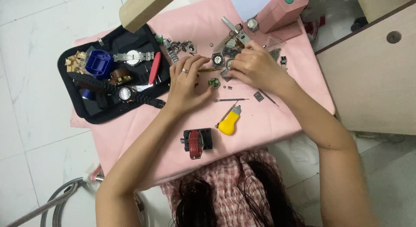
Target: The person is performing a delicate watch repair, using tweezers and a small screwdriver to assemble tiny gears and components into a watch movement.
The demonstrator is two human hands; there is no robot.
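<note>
Dark hair (242, 196) hung closest to the camera, over a checked top. Both hands worked on a pink cloth (143, 140) on the worktop. The left hand (186, 86) had its fingers (197, 64) curled over a thin stick (207, 70), touching it. The right hand (253, 66) was bent over small parts, and I could not tell what its fingers held. A round watch case (218, 59) sat just between the fingers of both hands. A tiny green part (214, 82) lay just under the left fingers. A yellow tool (229, 123) and a red and black holder (197, 142) lay nearer the body, apart from both hands. A black pouch (93, 110) with watches lay beyond the left hand's thumb side.
</note>
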